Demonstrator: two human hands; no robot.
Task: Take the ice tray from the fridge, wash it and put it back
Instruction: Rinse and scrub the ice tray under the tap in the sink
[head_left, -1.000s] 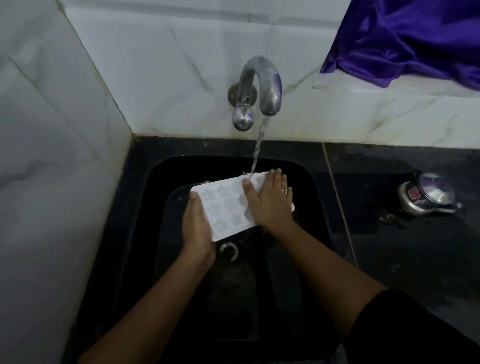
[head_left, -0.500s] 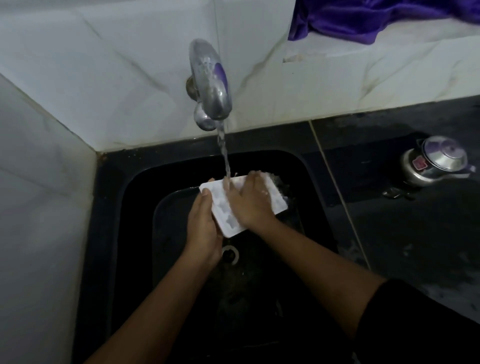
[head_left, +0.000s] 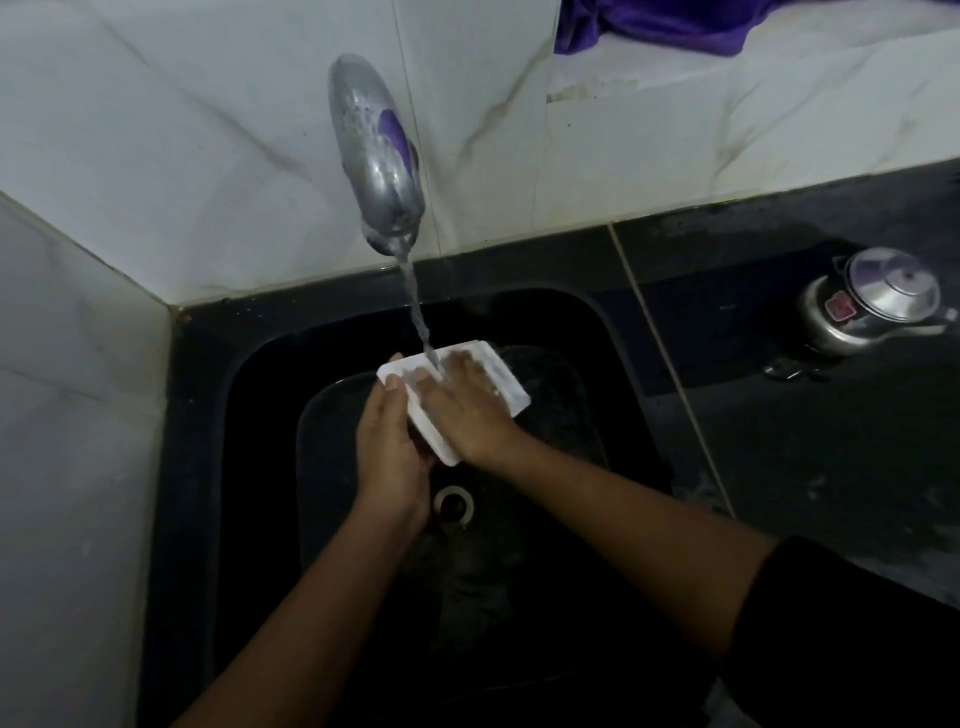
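Rubbing ice tray (head_left: 511, 392) under tap stream (head_left: 415, 312), right hand (head_left: 462, 410) flat, fingers loosely spread, left hand (head_left: 395, 441) gripping edge, thumb on top; tilt toward drain (head_left: 453, 501), work every cell.

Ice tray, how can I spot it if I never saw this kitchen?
Find the black sink under the running tap. The ice tray is the flat white rectangle where the water lands, gripped by the left hand with the right hand laid flat on it. Nothing else in the dark basin is white.
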